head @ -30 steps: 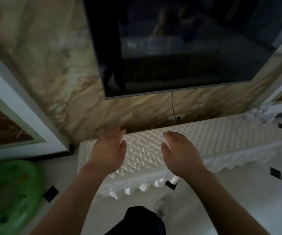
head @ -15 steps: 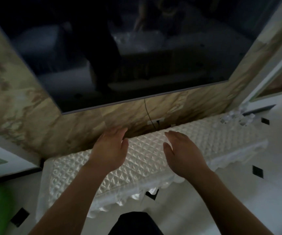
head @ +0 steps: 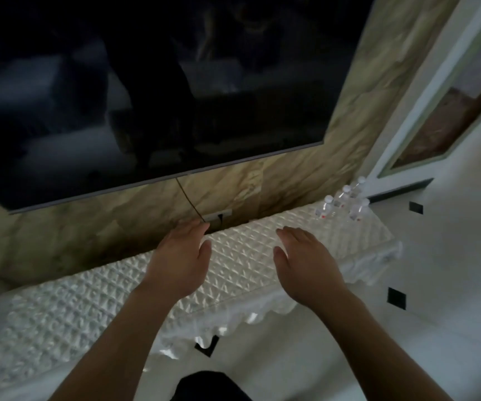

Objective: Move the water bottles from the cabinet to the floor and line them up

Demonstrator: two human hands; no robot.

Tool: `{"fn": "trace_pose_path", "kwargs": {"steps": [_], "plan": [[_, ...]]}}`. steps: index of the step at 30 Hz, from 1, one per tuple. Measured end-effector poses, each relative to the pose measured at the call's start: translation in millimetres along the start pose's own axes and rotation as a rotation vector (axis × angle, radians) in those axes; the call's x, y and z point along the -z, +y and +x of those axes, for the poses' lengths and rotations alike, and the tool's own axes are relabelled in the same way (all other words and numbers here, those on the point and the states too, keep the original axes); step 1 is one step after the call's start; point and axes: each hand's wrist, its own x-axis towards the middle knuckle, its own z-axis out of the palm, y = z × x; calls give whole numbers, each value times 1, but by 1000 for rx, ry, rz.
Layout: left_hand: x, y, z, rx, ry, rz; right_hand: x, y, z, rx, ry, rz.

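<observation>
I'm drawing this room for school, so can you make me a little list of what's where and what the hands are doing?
Place: cabinet with a white quilted cover, under a dark TV screen
Water bottles: small upright cluster at the cabinet's far right end
Left hand: open, empty, over the cabinet
Right hand: open, empty, beside it
Floor: no bottles seen there

A dim, slightly soft scene is shown, lit from the right where the floor (head: 450, 270) is washed pale; faint reflections are seen in the dark screen (head: 146, 96), and edges are bowed.
</observation>
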Motion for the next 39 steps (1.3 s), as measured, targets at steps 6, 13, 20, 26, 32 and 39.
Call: {"fn": "trace_pose_path", "kwargs": {"steps": [6,13,20,26,32,39], "plan": [[-31,87,11,26,16,-11,39,88,-3,28,-10,-4],[-59,141,42,44,18,-22,58,155,17,59,-7,22],[-104,170,98,108,13,-40,62,220,68,90,-42,2],[-134,204,171,164,40,-83,73,272,138,164,-87,-8],[-142,229,230,195,30,-59,89,310,205,236,-95,-24],[-143,261,274,235,52,-41,106,350,261,254,-124,-3]]}}
